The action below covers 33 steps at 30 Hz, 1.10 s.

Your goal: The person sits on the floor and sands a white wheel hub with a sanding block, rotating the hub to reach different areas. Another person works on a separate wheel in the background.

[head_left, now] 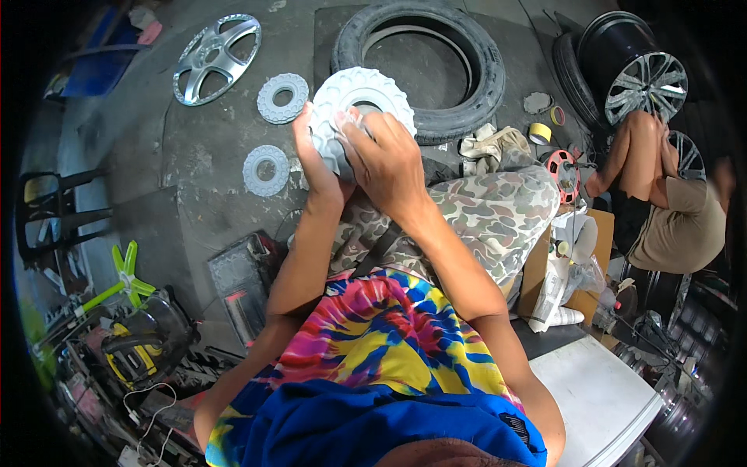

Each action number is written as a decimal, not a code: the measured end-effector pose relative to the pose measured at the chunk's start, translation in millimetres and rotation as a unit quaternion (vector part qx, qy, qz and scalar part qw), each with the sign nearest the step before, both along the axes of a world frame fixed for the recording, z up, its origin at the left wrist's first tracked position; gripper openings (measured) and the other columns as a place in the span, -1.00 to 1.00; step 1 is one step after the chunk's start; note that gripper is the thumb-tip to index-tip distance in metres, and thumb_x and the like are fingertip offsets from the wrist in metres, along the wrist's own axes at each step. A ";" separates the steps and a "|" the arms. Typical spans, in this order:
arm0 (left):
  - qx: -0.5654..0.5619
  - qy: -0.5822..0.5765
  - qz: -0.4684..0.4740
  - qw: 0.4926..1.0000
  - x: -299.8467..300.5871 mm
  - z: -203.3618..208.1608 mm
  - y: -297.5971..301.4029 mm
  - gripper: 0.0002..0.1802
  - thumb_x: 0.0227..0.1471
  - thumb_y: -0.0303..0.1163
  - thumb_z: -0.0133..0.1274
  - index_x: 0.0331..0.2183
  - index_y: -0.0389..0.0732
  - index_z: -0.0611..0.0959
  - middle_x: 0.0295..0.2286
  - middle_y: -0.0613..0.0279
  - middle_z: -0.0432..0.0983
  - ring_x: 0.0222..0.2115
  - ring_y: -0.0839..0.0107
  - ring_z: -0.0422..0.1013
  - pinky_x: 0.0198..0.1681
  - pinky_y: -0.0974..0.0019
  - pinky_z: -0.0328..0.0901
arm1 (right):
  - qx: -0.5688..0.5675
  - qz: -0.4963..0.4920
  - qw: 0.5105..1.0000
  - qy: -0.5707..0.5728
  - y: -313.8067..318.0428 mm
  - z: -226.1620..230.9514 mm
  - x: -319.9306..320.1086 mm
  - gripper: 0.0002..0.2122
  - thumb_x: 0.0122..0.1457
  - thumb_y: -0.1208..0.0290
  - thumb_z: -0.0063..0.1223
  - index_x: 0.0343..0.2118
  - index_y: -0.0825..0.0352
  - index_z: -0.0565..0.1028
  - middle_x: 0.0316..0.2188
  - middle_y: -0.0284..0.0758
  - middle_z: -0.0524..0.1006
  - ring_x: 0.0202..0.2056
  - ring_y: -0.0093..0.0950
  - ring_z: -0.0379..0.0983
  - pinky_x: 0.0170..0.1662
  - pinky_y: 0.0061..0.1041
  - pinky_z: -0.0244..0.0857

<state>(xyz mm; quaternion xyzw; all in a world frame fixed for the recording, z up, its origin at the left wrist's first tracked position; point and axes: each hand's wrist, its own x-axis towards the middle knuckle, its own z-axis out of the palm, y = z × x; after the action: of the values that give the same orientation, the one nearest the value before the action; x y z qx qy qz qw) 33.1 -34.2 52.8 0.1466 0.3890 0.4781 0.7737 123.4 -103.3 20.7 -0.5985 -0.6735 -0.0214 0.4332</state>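
A pale grey round wheel part with a scalloped rim and an open centre is held up in front of me, tilted. My left hand grips its left and lower side, the thumb along the edge. Across its lower face, my right hand is closed with bent fingers pressed to the surface near the centre hole. Whatever those fingers may pinch is hidden. To the left on the floor lie two smaller grey rings, an upper toothed ring and a lower toothed ring.
A tyre lies flat beyond my hands, and a silver spoked wheel cover lies far left. Yellow tape and a crumpled cloth are by my knee. Another person sits at the right by a wheel.
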 end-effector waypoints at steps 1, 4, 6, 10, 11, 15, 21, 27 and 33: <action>0.042 -0.027 -0.032 0.998 -3.8 -6.8 2.5 -0.39 0.49 0.18 -0.22 -0.13 -0.17 0.65 -0.22 0.26 0.63 -0.21 0.35 0.52 -0.05 0.25 0.39 | -0.001 -0.012 1.000 -0.006 6.1 1.0 -0.6 -0.43 0.09 0.50 0.33 0.25 0.33 0.60 -0.01 -0.14 0.62 -0.14 -0.14 0.56 -0.11 -0.20 0.50; 0.141 -0.132 -0.118 0.974 -21.3 -54.8 11.6 -0.39 0.50 0.15 -0.19 0.01 -0.15 0.71 -0.12 0.25 0.71 -0.09 0.33 0.59 0.06 0.25 0.43 | 0.013 -0.003 1.000 0.010 -8.7 1.6 -9.9 -0.52 0.09 0.50 0.32 0.13 0.38 0.62 0.00 -0.09 0.62 -0.14 -0.12 0.58 -0.11 -0.20 0.51; 0.115 -0.094 -0.092 0.985 -17.0 -47.1 5.6 -0.40 0.52 0.14 -0.20 0.04 -0.16 0.69 -0.12 0.20 0.71 -0.06 0.30 0.61 0.11 0.23 0.44 | 0.021 -0.001 0.999 0.033 -8.8 8.3 -8.0 -0.59 0.08 0.51 0.31 0.04 0.41 0.66 -0.12 -0.10 0.59 -0.20 -0.11 0.57 -0.13 -0.14 0.50; 0.060 -0.036 -0.019 0.997 -4.0 -21.9 -4.4 -0.39 0.53 0.14 -0.21 0.08 -0.16 0.66 -0.08 0.18 0.69 -0.02 0.30 0.60 0.14 0.20 0.44 | 0.016 -0.061 0.998 0.022 31.6 11.7 13.6 -0.58 0.11 0.53 0.29 0.08 0.42 0.62 -0.20 -0.09 0.52 -0.18 -0.11 0.57 -0.12 -0.15 0.50; 0.069 -0.044 -0.023 0.996 -5.3 -27.4 -1.5 -0.39 0.53 0.15 -0.20 0.09 -0.16 0.65 -0.07 0.18 0.68 -0.02 0.30 0.60 0.15 0.19 0.44 | 0.010 -0.044 0.999 0.021 28.5 14.4 9.8 -0.59 0.12 0.54 0.28 0.07 0.42 0.62 -0.20 -0.10 0.52 -0.17 -0.12 0.57 -0.12 -0.15 0.50; 0.068 -0.076 -0.043 0.994 -14.6 -47.2 1.9 -0.39 0.53 0.16 -0.21 0.08 -0.16 0.64 -0.08 0.20 0.67 -0.03 0.30 0.59 0.13 0.20 0.44 | 0.004 -0.005 1.000 0.015 5.3 15.1 -3.5 -0.64 0.12 0.54 0.28 0.02 0.40 0.63 -0.20 -0.13 0.53 -0.16 -0.13 0.58 -0.12 -0.16 0.51; 0.148 -0.184 -0.116 0.965 -15.0 -49.1 7.4 -0.45 0.52 0.12 -0.24 -0.06 -0.18 0.54 -0.27 0.21 0.53 -0.31 0.39 0.42 -0.24 0.30 0.33 | -0.044 -0.079 0.993 0.071 14.5 13.1 37.6 -0.83 0.28 0.56 0.29 -0.10 0.45 0.70 -0.23 -0.09 0.58 -0.18 -0.03 0.61 -0.11 -0.08 0.52; 0.220 0.063 -0.159 0.960 -37.5 -40.2 17.9 -0.46 0.53 -0.13 -0.08 0.24 -0.36 0.56 -0.09 0.13 0.63 -0.14 0.42 0.56 0.02 0.29 0.46 | -0.034 0.000 0.999 0.040 19.6 23.1 40.0 -0.79 0.28 0.55 0.25 -0.05 0.41 0.68 -0.25 -0.15 0.55 -0.18 -0.09 0.59 -0.11 -0.11 0.49; 0.246 0.193 -0.151 0.938 -37.2 -29.9 14.5 -0.35 0.63 -0.07 -0.29 0.19 -0.45 0.64 0.02 0.09 0.67 0.02 0.34 0.57 0.17 0.24 0.42 | -0.053 0.082 0.994 -0.041 -7.8 26.3 20.0 -0.55 0.11 0.55 0.28 0.12 0.31 0.63 -0.28 -0.25 0.41 -0.22 -0.23 0.48 -0.14 -0.24 0.42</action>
<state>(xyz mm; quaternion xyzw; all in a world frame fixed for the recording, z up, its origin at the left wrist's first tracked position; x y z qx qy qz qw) -4.1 -19.7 22.9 0.4794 0.3744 0.3985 0.6864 143.3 -111.1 47.0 -0.5621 -0.7377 0.0248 0.3731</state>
